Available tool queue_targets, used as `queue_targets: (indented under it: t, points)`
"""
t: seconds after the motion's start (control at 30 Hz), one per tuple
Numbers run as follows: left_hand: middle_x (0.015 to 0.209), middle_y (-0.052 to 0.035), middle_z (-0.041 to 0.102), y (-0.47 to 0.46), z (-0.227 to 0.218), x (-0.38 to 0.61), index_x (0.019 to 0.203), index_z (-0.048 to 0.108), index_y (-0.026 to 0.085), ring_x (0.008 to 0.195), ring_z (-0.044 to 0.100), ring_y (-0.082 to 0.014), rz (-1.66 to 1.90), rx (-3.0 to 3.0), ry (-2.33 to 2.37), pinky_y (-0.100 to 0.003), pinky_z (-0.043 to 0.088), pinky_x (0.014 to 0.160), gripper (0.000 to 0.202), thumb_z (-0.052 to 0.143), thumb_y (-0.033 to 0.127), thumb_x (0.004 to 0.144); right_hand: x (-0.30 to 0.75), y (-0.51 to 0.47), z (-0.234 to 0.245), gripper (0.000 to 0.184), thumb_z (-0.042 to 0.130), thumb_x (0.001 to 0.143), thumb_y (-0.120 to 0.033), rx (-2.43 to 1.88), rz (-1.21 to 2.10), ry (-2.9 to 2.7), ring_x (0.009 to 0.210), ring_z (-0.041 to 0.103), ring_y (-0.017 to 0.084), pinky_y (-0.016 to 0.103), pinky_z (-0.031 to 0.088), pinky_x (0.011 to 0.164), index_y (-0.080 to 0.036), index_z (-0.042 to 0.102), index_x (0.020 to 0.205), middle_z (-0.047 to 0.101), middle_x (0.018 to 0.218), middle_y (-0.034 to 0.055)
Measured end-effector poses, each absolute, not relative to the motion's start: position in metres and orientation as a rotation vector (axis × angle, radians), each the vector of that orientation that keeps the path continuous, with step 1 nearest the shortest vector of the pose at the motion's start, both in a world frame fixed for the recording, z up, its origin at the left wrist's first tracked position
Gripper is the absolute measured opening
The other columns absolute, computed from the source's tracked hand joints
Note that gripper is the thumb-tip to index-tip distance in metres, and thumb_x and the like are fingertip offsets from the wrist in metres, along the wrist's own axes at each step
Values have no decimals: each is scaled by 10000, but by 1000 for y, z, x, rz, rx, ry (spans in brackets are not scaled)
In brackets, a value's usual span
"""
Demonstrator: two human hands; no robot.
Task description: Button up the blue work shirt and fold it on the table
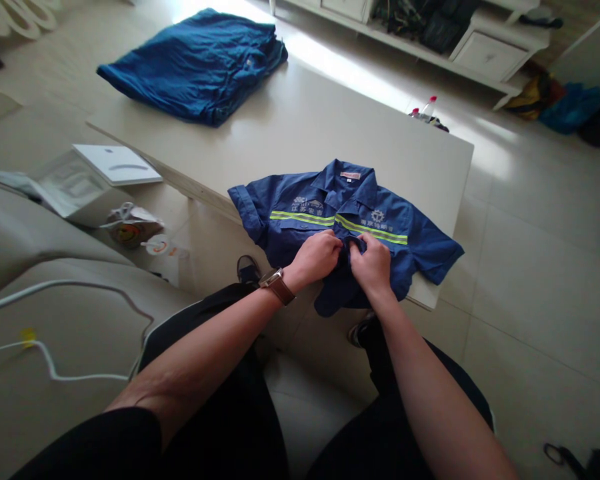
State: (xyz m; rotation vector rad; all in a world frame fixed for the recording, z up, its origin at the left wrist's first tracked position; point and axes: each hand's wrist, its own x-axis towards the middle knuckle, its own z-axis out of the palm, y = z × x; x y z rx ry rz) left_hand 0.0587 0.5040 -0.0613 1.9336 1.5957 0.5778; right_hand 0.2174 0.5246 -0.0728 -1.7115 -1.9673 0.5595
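Blue work shirt [300, 220] lies on the white table [300, 127]; left hand [317, 257] and right hand [373, 263] both pinch its front placket closed.

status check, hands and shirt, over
Left hand, right hand shut on shirt front. Shirt face up at table edge, hem hanging. Folded pile far corner.

Left hand [316, 257] and right hand [373, 263] fingertips buried in the shirt [290, 235] front, grip detail hidden. Too small to read: chest lettering [306, 204].
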Motion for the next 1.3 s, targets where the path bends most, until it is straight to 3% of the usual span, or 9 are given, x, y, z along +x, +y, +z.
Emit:
queue_targets:
  t: [0.5,0.63,0.9,1.17,1.3]
  points:
    - [1009,-92,732,505,-60,57,982,826,200,934,681,-209,547,1890,1675,-323,540,911,318,513,155,948,211,530,-67,125,579,878,-320,-1792,489,-1963,829,656,287,370,472,776,-235,667,852,734,867,106]
    - [1023,-84,737,504,-59,53,1028,819,200,959,677,-205,611,1850,1695,-312,534,925,306,523,163,958,215,535,-68,161,590,851,-355,-1645,674,-1957,848,672,267,363,508,818,-230,691,858,741,862,75]
    - [990,-95,712,505,-60,53,969,815,171,929,669,-199,717,1890,1623,-306,530,881,318,503,111,953,229,543,-76,328,625,830,-451,-1550,1005,-1911,961,696,292,445,536,956,-170,762,927,776,949,116]
    - [978,-86,721,505,-59,53,988,819,170,913,671,-197,735,1889,1612,-301,528,879,312,519,97,941,225,541,-81,331,592,851,-355,-1770,644,-1818,1028,683,334,464,514,985,-138,755,1041,758,1060,182]
    - [969,-87,727,506,-59,50,963,819,169,906,675,-200,747,1874,1639,-308,532,874,311,528,70,917,233,541,-72,288,548,858,-236,-1890,424,-1950,1050,639,329,467,493,965,-162,706,1086,723,1086,167]
